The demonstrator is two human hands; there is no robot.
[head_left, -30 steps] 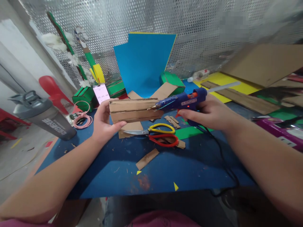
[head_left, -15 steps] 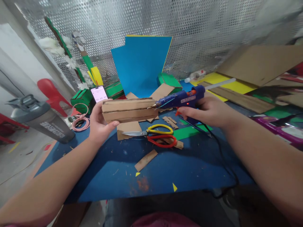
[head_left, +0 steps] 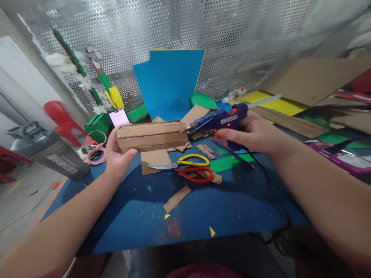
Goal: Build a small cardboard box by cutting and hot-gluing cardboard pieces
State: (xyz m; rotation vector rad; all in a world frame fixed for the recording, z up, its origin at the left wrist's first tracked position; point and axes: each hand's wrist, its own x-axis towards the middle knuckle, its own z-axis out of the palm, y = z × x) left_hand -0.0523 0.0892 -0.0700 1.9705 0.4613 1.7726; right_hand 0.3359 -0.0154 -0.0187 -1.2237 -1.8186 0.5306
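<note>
My left hand (head_left: pixel 119 156) is closed around the left end of a long cardboard box (head_left: pixel 150 136), held up above the table with its seams facing me. A blue glue gun (head_left: pixel 217 121) is gripped in my right hand (head_left: pixel 253 133), with a finger at its orange trigger and a small red light glowing. The gun's nozzle is at the box's right end, by the seam; whether it touches I cannot tell. A clear glue stick (head_left: pixel 265 100) juts from the gun's back. Below the box lie scissors (head_left: pixel 193 173) with one yellow and one red handle.
Cardboard scraps (head_left: pixel 177 199) and a green strip (head_left: pixel 230 162) lie on the blue table (head_left: pixel 130 216). A grey shaker bottle (head_left: pixel 55 150), a phone (head_left: pixel 118 117) and a pink cable (head_left: pixel 97 156) are at left. Blue card (head_left: pixel 171 83) stands behind. The gun's black cord (head_left: pixel 266 175) hangs at right.
The box and glue gun have shifted slightly left in view, with the nozzle still at the box's right end. Both hands keep their grips, and the whole view has shifted a little.
</note>
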